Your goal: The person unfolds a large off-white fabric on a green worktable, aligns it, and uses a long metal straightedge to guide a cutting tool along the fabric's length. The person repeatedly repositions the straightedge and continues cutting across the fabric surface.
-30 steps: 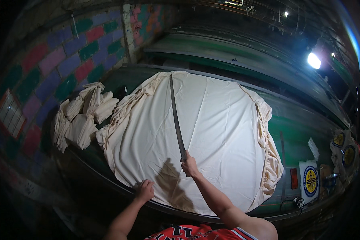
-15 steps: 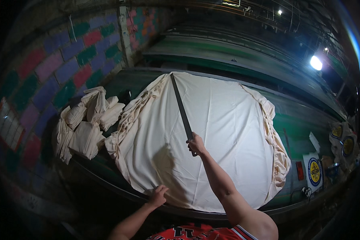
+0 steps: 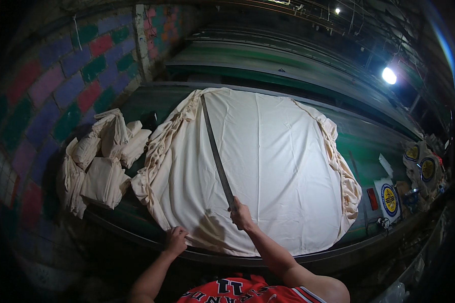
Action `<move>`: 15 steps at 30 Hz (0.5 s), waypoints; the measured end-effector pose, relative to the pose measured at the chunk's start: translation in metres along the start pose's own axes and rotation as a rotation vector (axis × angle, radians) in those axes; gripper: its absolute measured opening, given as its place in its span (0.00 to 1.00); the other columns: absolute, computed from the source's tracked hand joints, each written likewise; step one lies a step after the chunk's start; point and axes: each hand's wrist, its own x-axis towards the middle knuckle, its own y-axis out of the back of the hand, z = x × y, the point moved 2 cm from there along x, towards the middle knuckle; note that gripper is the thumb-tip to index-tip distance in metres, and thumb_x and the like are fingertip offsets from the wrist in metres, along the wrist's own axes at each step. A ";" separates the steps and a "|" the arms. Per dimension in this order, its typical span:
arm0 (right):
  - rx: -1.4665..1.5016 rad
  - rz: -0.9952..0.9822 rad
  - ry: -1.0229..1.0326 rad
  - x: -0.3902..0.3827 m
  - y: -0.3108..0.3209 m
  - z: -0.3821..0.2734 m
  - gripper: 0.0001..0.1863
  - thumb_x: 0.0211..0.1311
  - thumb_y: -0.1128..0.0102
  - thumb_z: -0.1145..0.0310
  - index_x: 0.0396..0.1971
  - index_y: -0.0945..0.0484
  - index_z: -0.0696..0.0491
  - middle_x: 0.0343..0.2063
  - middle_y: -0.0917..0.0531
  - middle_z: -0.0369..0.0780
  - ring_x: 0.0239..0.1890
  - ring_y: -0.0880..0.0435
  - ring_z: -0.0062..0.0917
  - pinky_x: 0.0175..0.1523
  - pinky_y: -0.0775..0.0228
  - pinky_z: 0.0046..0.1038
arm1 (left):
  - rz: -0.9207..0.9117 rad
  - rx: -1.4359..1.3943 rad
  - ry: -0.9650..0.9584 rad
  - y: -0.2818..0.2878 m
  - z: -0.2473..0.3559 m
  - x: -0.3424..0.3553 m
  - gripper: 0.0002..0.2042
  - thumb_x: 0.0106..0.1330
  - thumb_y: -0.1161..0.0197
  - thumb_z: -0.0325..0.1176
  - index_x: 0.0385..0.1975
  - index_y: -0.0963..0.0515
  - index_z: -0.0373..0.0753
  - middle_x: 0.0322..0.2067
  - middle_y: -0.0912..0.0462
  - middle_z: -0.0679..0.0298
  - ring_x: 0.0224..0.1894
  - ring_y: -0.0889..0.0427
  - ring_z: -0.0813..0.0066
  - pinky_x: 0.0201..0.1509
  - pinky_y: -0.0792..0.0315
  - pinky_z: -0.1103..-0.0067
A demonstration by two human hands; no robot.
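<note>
A large cream cloth (image 3: 283, 166) lies spread on the green table (image 3: 361, 146), its left and right sides bunched into ruffled folds. My right hand (image 3: 241, 216) is closed round the near end of a long, dark, flat ruler (image 3: 217, 156). The ruler slants over the left half of the cloth, its far tip by the cloth's back edge. At the near left edge of the cloth, my left hand (image 3: 176, 241) has its fingers bent and closed on the fabric. Part of its grip is hidden.
Folded cream cloth bundles (image 3: 103, 179) are piled at the table's left end. On the right lie a printed emblem sheet (image 3: 388, 199), a small red item (image 3: 372, 199) and plastic-wrapped goods (image 3: 424, 164). A painted block wall (image 3: 68, 93) stands at left; a lamp (image 3: 389, 76) shines at right.
My right hand has drawn nearer to me and left, and the ruler has come along. My left hand has moved left along the cloth's near edge. The whole view has shifted slightly.
</note>
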 end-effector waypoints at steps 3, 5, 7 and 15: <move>-0.100 0.027 0.102 -0.007 -0.012 0.007 0.26 0.59 0.56 0.80 0.60 0.36 0.58 0.30 0.17 0.55 0.35 0.17 0.55 0.40 0.27 0.48 | 0.014 -0.012 -0.008 0.000 -0.001 -0.002 0.11 0.46 0.35 0.24 0.32 0.18 0.42 0.37 0.22 0.64 0.43 0.22 0.59 0.48 0.30 0.63; -0.144 0.056 0.138 -0.009 -0.017 0.008 0.29 0.59 0.56 0.81 0.63 0.37 0.58 0.30 0.17 0.55 0.34 0.18 0.56 0.41 0.28 0.48 | 0.015 -0.017 -0.007 0.000 -0.002 -0.003 0.11 0.47 0.34 0.23 0.32 0.18 0.42 0.36 0.22 0.63 0.44 0.23 0.58 0.49 0.30 0.63; -0.186 0.069 0.113 -0.010 -0.018 0.008 0.31 0.58 0.55 0.81 0.65 0.39 0.60 0.30 0.17 0.56 0.34 0.18 0.55 0.41 0.27 0.48 | 0.006 -0.031 0.009 0.000 -0.002 -0.003 0.11 0.47 0.35 0.23 0.32 0.18 0.41 0.36 0.23 0.61 0.45 0.23 0.57 0.51 0.29 0.64; -0.162 0.076 0.077 0.004 -0.015 0.003 0.25 0.62 0.55 0.78 0.61 0.34 0.56 0.31 0.15 0.53 0.32 0.16 0.51 0.39 0.26 0.45 | 0.079 -0.059 0.002 0.001 0.001 -0.003 0.08 0.48 0.36 0.23 0.29 0.19 0.41 0.34 0.22 0.63 0.42 0.23 0.58 0.47 0.29 0.63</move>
